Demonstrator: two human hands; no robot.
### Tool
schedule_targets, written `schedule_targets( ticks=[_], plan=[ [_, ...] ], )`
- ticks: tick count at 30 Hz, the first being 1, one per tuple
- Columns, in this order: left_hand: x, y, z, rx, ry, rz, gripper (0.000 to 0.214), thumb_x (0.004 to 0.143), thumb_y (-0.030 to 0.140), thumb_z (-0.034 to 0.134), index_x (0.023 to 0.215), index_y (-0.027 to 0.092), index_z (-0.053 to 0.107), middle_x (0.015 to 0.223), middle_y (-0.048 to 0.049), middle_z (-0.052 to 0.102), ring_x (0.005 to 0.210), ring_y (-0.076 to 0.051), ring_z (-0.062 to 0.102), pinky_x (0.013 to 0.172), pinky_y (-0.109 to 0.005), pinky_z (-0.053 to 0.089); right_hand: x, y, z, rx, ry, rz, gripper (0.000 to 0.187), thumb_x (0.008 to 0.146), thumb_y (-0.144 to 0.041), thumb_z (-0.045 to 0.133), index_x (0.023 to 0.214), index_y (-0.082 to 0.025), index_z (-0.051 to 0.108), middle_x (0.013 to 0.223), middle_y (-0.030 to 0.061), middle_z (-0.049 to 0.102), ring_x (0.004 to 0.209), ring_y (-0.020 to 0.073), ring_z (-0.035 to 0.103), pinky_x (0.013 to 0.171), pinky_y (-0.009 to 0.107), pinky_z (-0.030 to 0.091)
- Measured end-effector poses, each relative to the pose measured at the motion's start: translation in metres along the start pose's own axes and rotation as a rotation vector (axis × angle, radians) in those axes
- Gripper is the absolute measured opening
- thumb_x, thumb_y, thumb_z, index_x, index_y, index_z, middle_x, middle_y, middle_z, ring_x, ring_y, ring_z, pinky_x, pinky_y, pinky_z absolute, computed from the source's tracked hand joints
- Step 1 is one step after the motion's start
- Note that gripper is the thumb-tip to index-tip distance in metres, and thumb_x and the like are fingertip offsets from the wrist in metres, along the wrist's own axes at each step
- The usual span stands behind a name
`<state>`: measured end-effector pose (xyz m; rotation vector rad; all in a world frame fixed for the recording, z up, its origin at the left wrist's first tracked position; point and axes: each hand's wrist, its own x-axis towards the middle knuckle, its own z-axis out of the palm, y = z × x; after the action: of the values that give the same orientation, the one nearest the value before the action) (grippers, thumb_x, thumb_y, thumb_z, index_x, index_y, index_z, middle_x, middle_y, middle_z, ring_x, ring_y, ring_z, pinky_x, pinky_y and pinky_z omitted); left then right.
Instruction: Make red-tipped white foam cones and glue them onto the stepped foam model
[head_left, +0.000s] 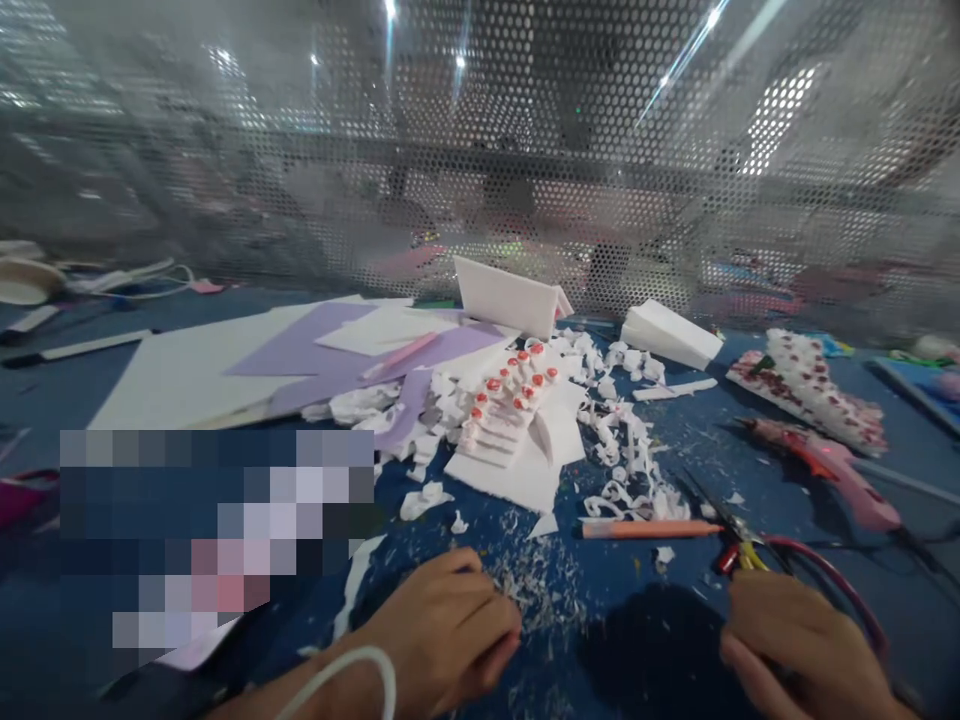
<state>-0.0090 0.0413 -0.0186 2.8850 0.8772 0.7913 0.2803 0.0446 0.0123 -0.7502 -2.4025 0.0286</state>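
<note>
My left hand [450,630], with a white band [341,670] at the wrist, hovers or rests over the blue table with its fingers curled in; nothing shows in it. At the lower right my right hand [806,640] is also closed, fingers bent down, and no held thing shows. Just beyond it lie scissors [731,525] with red and yellow handles, partly covered by the hand; contact cannot be made out. An orange pen [652,529] lies left of the scissors. Ahead stands a white paper or foam piece [502,445] with steps and several red-topped bits [517,380].
Paper scraps [630,450] surround the stepped piece. White and purple sheets [300,340] lie at the left. A pink glue gun [847,470] with a cord and a red-speckled white piece [814,390] are at the right. A perforated metal screen [480,150] rises behind; the lower left is pixelated.
</note>
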Motion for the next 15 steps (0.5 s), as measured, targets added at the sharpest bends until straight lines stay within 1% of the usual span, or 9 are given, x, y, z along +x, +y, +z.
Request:
schedule_targets(
  ticks=[2,4,7,10,13,15],
  plan=[
    [-0.001,0.000,0.002,-0.017,-0.010,-0.009,0.014,0.079,0.008,0.039,0.072,0.019,0.045,0.055,0.0060,0.053,0.047,-0.009,0.042,0.060,-0.024,0.034,-0.001,0.000,0.000,-0.044,-0.033,-0.022,0.029,0.083,-0.009,0.037,0.056,-0.018,0.042,0.044,-0.0032,0.044,0.043,0.0069,0.040,0.046,0.019,0.031],
    [-0.001,0.000,0.002,-0.025,-0.053,-0.028,0.014,0.079,0.009,0.039,0.072,0.019,0.045,0.055,0.0063,0.052,0.048,-0.009,0.042,0.061,-0.023,0.035,-0.006,0.001,0.001,-0.087,-0.023,-0.067,0.027,0.082,-0.010,0.039,0.057,-0.018,0.043,0.044,-0.0031,0.043,0.044,0.0081,0.038,0.046,0.021,0.029],
    [0.001,0.001,-0.003,-0.053,-0.139,-0.086,0.014,0.079,0.013,0.040,0.069,0.020,0.046,0.054,0.0065,0.052,0.047,-0.009,0.042,0.059,-0.023,0.034,-0.015,0.004,0.003,-0.158,0.001,-0.117,0.026,0.081,-0.009,0.042,0.057,-0.018,0.044,0.048,-0.0025,0.043,0.047,0.0091,0.037,0.049,0.024,0.027],
    [0.003,0.003,-0.009,-0.073,-0.179,-0.128,0.014,0.080,0.015,0.041,0.069,0.020,0.047,0.054,0.0060,0.053,0.048,-0.009,0.044,0.058,-0.024,0.034,-0.018,0.012,0.005,-0.207,-0.001,-0.106,0.027,0.081,-0.010,0.044,0.056,-0.018,0.043,0.049,-0.0024,0.042,0.049,0.0091,0.036,0.052,0.025,0.026],
    [0.003,0.006,-0.011,-0.080,-0.187,-0.102,0.014,0.081,0.016,0.040,0.070,0.019,0.049,0.056,0.0051,0.055,0.049,-0.009,0.045,0.058,-0.024,0.034,-0.017,0.022,0.009,-0.243,-0.044,-0.072,0.029,0.082,-0.012,0.046,0.053,-0.017,0.042,0.049,-0.0027,0.042,0.049,0.0087,0.035,0.052,0.025,0.025],
    [0.003,0.007,-0.012,-0.083,-0.193,-0.077,0.015,0.081,0.016,0.040,0.071,0.019,0.051,0.057,0.0044,0.057,0.050,-0.009,0.047,0.059,-0.024,0.035,-0.017,0.027,0.012,-0.253,-0.088,-0.031,0.031,0.083,-0.015,0.044,0.052,-0.017,0.042,0.049,-0.0026,0.042,0.049,0.0083,0.037,0.052,0.024,0.026]
  ],
)
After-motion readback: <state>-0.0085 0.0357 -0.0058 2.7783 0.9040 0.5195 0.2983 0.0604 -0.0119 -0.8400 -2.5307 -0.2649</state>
